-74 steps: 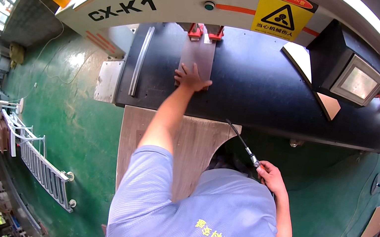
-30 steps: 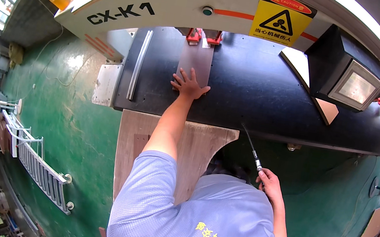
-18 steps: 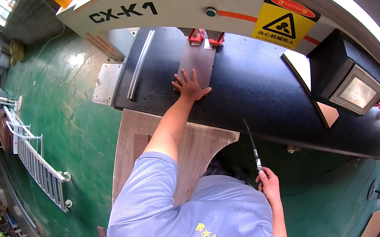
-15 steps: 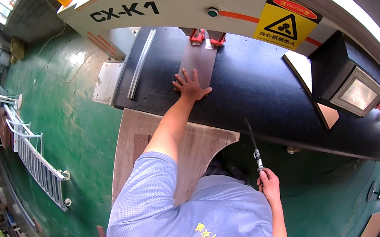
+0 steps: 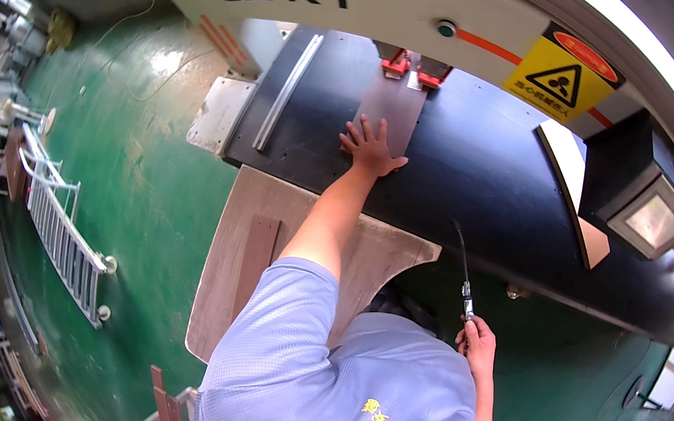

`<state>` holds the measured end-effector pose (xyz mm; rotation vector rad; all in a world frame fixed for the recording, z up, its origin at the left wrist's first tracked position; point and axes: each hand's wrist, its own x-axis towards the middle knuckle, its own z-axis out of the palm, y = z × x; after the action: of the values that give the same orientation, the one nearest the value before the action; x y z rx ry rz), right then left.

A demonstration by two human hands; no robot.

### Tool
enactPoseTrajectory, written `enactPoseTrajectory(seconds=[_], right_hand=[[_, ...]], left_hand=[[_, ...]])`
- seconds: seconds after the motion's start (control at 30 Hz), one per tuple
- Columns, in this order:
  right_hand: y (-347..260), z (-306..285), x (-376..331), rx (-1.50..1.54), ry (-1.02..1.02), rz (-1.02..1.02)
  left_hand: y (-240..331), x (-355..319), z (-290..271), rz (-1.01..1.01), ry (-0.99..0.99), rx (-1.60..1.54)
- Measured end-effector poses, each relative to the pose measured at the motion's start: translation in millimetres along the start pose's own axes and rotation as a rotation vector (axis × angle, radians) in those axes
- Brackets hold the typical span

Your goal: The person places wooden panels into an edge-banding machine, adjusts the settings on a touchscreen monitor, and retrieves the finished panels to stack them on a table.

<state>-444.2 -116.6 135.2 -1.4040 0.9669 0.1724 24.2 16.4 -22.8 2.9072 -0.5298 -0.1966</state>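
My left hand (image 5: pixel 375 153) lies flat with fingers spread on the near end of a brown wooden board (image 5: pixel 395 109). The board's far end sits by the red clamp pieces (image 5: pixel 411 73) under the machine's white beam. Lower right, my right hand (image 5: pixel 477 341) is closed around an air blow gun (image 5: pixel 466 300) with a silver fitting and a long, thin dark nozzle. Its tip points up and left, close to the near edge of the black machine table (image 5: pixel 485 177). My fingers partly hide its grip.
A metal rail (image 5: pixel 289 94) is on the table's left part. At right are a pale angled panel (image 5: pixel 571 183) and a black boxed lamp (image 5: pixel 650 205). A wooden side table (image 5: pixel 218 280) bears a brown strip (image 5: pixel 258 258). A ladder-like metal rack (image 5: pixel 64 241) stands on the green floor.
The view has turned, so the machine and table appear tilted and further right. My left hand stays spread on the board, and my right hand keeps its hold on the air blow gun.
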Motion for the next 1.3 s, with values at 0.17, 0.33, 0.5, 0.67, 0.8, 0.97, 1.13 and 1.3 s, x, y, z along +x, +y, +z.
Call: enactPoseTrajectory(seconds=[0.17, 0.33, 0.5, 0.67, 0.8, 0.97, 1.13, 1.3], right_hand=[[4.1, -1.1, 1.2, -0.016, -0.019, 0.005], [4.7, -0.7, 0.6, 0.024, -0.009, 0.009], [5.8, -0.9, -0.5, 0.023, -0.004, 0.007], [7.0, -0.3, -2.0, 0.02, -0.011, 0.001], [6.3, 0.0, -4.2, 0.003, 0.001, -0.006], [5.8, -0.2, -6.2, 0.008, 0.015, 0.001], [6.8, -0.2, -7.2, 0.032, 0.02, 0.017], [7.4, 0.6, -8.8, 0.041, 0.018, 0.029]], left_hand=[[2.3, -1.4, -4.1, -0.019, -0.035, 0.01], [4.3, -2.4, -7.7, -0.022, -0.042, 0.02], [5.6, -3.9, -9.8, -0.019, -0.03, 0.01], [8.0, -4.3, -15.5, -0.044, -0.09, 0.029], [8.8, -5.0, -17.4, -0.041, -0.086, 0.02], [8.5, -6.1, -16.0, -0.021, -0.052, 0.029], [9.4, -5.8, -15.8, -0.022, -0.059, 0.033], [9.3, -6.2, -15.2, -0.017, -0.039, 0.021]])
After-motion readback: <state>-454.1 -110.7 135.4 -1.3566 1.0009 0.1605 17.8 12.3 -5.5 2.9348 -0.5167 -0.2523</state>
